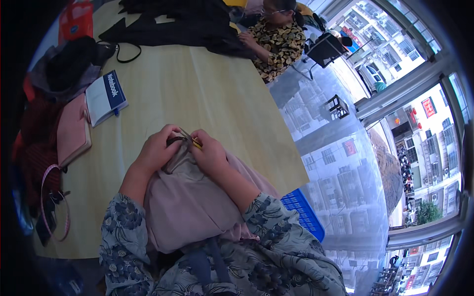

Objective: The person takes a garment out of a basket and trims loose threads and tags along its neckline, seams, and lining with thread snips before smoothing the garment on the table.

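Note:
A dusty-pink cloth garment [190, 207] lies bunched over my lap and against the table edge. My left hand [156, 149] is closed on its gathered upper end, where a greyish inner side shows. In my right hand [210, 155] is a pair of small snips [197, 144] with a yellow handle. Their metal blades point up and left between my two hands, close to the fingertips of the left one. A short dark strip shows by my left fingertips; I cannot tell what it is. Part of the cloth is hidden under both forearms.
On the pale wooden table [217, 93] lie a blue-and-white notebook [106, 97], a pink notebook [74, 129] and a pink tape measure [44, 190]. Dark clothing [74, 64] is heaped at left. A blue basket [303, 214] stands below right. Across the table, another person [279, 42] handles black cloth [182, 29].

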A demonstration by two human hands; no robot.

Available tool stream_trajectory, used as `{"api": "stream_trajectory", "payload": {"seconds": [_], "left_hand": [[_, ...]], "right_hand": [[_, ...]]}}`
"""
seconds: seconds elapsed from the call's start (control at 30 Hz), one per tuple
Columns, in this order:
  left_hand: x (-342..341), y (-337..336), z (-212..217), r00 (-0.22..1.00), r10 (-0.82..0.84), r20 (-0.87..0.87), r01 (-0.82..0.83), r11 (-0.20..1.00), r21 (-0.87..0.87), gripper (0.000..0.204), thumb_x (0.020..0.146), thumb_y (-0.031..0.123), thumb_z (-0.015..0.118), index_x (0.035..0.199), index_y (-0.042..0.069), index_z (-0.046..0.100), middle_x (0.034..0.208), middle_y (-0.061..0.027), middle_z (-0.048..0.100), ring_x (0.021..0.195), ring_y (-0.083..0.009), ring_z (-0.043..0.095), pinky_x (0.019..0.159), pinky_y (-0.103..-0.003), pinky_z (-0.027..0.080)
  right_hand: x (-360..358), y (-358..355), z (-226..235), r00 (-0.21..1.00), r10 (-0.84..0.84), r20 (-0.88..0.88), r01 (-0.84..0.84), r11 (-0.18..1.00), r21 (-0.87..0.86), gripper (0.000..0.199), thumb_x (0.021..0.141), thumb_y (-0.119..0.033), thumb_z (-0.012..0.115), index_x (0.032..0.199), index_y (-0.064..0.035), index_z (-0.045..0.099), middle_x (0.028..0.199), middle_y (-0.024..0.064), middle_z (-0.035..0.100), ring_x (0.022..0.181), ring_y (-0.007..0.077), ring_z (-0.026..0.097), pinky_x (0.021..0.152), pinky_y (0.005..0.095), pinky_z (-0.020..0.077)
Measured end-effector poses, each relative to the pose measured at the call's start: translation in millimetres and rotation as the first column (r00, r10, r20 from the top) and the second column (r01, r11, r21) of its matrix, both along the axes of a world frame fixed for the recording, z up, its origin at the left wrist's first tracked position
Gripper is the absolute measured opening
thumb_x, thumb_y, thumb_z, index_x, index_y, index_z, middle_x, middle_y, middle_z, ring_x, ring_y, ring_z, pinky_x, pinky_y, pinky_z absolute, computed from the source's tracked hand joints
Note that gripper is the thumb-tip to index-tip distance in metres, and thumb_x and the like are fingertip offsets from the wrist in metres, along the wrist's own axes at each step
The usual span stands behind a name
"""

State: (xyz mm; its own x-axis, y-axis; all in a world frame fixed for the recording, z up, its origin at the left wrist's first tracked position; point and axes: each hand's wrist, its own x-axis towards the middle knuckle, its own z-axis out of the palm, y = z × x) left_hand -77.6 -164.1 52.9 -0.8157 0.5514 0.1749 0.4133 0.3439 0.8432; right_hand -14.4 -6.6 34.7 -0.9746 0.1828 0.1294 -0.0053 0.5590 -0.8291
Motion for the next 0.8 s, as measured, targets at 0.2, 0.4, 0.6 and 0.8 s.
{"api": "stream_trajectory", "payload": {"seconds": [0.2, 0.4, 0.6, 0.8], "left_hand": [[0, -13, -1, 0.988, 0.054, -0.142, -0.065, 0.995, -0.073, 0.019, 0.075, 0.009, 0.056, 0.093, 0.005, 0.052, 0.079, -0.0163, 0.059, 0.075, -0.0333, 0.058, 0.066, -0.037, 0.046], [-7, -10, -7, 0.977, -0.088, -0.195, 0.087, 0.996, -0.015, 0.013, 0.071, 0.007, 0.054, 0.084, 0.005, 0.054, 0.08, -0.0136, 0.058, 0.076, -0.0309, 0.057, 0.065, -0.037, 0.045], [-5, -21, -3, 0.972, -0.161, -0.172, 0.155, 0.987, -0.047, 0.014, 0.068, 0.007, 0.054, 0.081, 0.006, 0.058, 0.081, -0.0098, 0.056, 0.075, -0.0266, 0.056, 0.065, -0.035, 0.045], [-9, -16, -4, 0.972, -0.163, -0.171, 0.156, 0.986, -0.053, 0.014, 0.071, 0.005, 0.056, 0.084, 0.003, 0.059, 0.08, -0.0106, 0.058, 0.073, -0.0232, 0.056, 0.066, -0.029, 0.045]], "right_hand": [[3, -15, -1, 0.993, 0.023, -0.113, -0.019, 0.999, 0.038, 0.021, 0.073, -0.009, 0.059, 0.092, -0.0081, 0.053, 0.077, 0.0158, 0.06, 0.075, 0.0342, 0.06, 0.064, 0.0389, 0.0475], [5, -5, -13, 0.975, -0.071, -0.208, 0.039, 0.987, -0.155, 0.012, 0.078, -0.007, 0.059, 0.086, -0.0016, 0.054, 0.066, 0.0081, 0.057, 0.061, 0.0126, 0.055, 0.057, 0.0267, 0.0446], [5, -12, -9, 0.999, -0.049, -0.023, 0.033, 0.89, -0.455, 0.006, 0.082, -0.006, 0.058, 0.084, -0.0022, 0.054, 0.066, -0.001, 0.053, 0.054, 0.0028, 0.047, 0.049, 0.0194, 0.0397], [5, -4, -7, 1.0, -0.017, 0.012, 0.02, 0.857, -0.516, 0.006, 0.082, -0.005, 0.058, 0.086, -0.0029, 0.054, 0.071, -0.0015, 0.054, 0.054, 0.003, 0.047, 0.048, 0.0185, 0.0394]]}}
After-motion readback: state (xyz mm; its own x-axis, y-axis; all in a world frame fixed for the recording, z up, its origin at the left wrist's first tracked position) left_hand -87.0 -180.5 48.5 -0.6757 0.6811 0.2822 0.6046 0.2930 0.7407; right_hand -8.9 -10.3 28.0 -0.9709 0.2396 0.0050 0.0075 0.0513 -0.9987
